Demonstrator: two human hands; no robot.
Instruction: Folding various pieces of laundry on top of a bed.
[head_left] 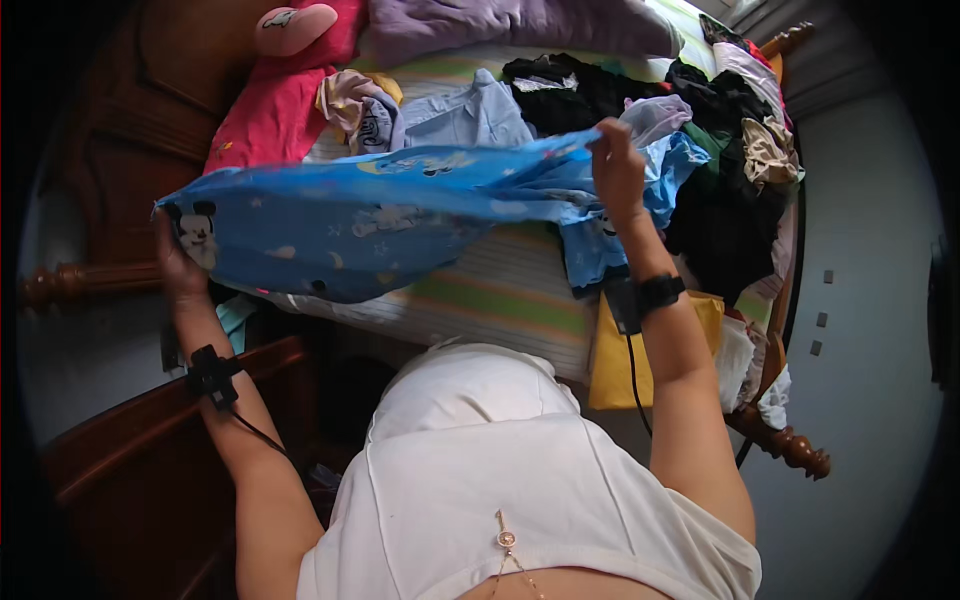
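Head view: the blue cloth [330,235] is spread lengthwise between left hand [181,264] and right hand [619,174], its edges gripped by both.

Red cloth [265,120] lay beyond the left hand [182,262], with a dark wooden headboard [130,120] farther left. Past both hands, a purple blanket [520,28] lay on a striped sheet [440,318]. Black clothes [725,235] were heaped right of the right hand [620,172], beige cloth [770,150] among them, and a wooden bedpost [795,452] jutted out nearer the body.
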